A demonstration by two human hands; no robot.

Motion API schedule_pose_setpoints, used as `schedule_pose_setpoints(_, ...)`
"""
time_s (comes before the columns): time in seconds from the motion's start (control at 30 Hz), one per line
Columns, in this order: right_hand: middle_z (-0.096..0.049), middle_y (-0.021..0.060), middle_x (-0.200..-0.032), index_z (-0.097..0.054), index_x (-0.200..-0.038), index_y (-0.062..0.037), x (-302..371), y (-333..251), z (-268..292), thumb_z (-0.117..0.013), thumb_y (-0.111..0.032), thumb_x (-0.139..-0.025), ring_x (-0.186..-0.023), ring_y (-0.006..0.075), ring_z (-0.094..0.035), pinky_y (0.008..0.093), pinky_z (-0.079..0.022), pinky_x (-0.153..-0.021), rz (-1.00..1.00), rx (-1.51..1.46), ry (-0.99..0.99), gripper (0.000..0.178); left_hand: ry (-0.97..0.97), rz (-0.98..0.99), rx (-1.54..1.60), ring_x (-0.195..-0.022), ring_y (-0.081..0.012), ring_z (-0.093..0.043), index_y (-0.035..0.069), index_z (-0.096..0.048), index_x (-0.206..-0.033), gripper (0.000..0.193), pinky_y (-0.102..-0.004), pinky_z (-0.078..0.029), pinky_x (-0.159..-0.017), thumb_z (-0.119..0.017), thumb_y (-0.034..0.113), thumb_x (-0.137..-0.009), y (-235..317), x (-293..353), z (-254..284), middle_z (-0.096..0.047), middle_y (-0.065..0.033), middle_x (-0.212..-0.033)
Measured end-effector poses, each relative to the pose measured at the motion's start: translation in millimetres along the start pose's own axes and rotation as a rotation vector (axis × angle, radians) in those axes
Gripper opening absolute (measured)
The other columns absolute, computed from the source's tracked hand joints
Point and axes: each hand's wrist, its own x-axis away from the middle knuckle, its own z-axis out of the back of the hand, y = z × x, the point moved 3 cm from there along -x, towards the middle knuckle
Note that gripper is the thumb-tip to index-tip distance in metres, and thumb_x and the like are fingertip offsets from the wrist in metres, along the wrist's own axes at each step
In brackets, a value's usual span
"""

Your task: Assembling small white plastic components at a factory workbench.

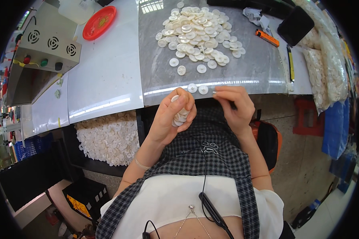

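Several white round plastic discs are stacked in my left hand, which is closed round them at the table's near edge. To the right, the thumb and fingers of my right hand are pinched together. A small white tip shows at the fingertips; what piece it belongs to I cannot make out. Between my hands, two loose discs with small raised centres lie side by side on the table's edge. Farther back is a large heap of the same white discs, with a few scattered in front.
Under the table on the left, an open black bin holds many small white parts. A grey machine with buttons and a red plate stand left. An orange cutter, a yellow-black cutter and plastic bags lie right.
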Motion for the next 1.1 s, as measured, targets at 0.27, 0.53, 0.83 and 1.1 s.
schedule_pose_setpoints(0.27,-0.07,0.0052,-0.087,-0.055,-0.113,0.0012,-16,-16,-8,-0.068,0.004,-0.082,-0.087,0.0125,-0.064,0.0257,-0.049,-0.081,-0.4,-0.51,-0.075,0.034,0.024,0.136,-0.127,-0.061,-0.0078,-0.052,0.001,-0.053,-0.111,0.048,-0.0152,-0.033,-0.035,-0.043,0.047,-0.1,-11,4,-6,-0.053,-0.0022,-0.083)
schedule_pose_setpoints(0.53,-0.07,0.0058,-0.087,-0.053,-0.115,0.0,-24,-28,-12,-0.066,0.0,-0.085,-0.092,0.0108,-0.063,0.026,-0.047,-0.084,-0.46,-0.506,-0.194,0.032,-0.086,0.204,-0.047,-0.061,-0.0068,-0.052,0.0,-0.053,-0.115,0.047,-0.0151,-0.034,-0.036,-0.042,0.044,-0.101,-14,6,-2,-0.051,-0.0008,-0.082)
schedule_pose_setpoints(0.83,-0.07,0.0035,-0.102,-0.068,-0.095,-0.0074,-24,-17,1,-0.074,-0.001,-0.073,-0.094,0.0206,-0.065,0.03,-0.049,-0.082,-0.031,0.068,-0.267,0.023,-0.161,0.148,0.095,-0.06,-0.0066,-0.049,-0.001,-0.052,-0.113,0.049,-0.0152,-0.035,-0.036,-0.043,0.045,-0.1,-10,5,2,-0.05,0.0001,-0.083)
schedule_pose_setpoints(1.1,-0.072,0.0041,-0.093,-0.068,-0.09,-0.006,-14,-6,11,-0.075,0.001,-0.074,-0.086,0.018,-0.066,0.0289,-0.05,-0.079,-0.049,0.031,-0.184,0.019,-0.151,0.146,0.079,-0.062,-0.0072,-0.05,-0.001,-0.05,-0.114,0.049,-0.0146,-0.035,-0.037,-0.043,0.046,-0.099,-11,5,1,-0.05,-0.0006,-0.084)
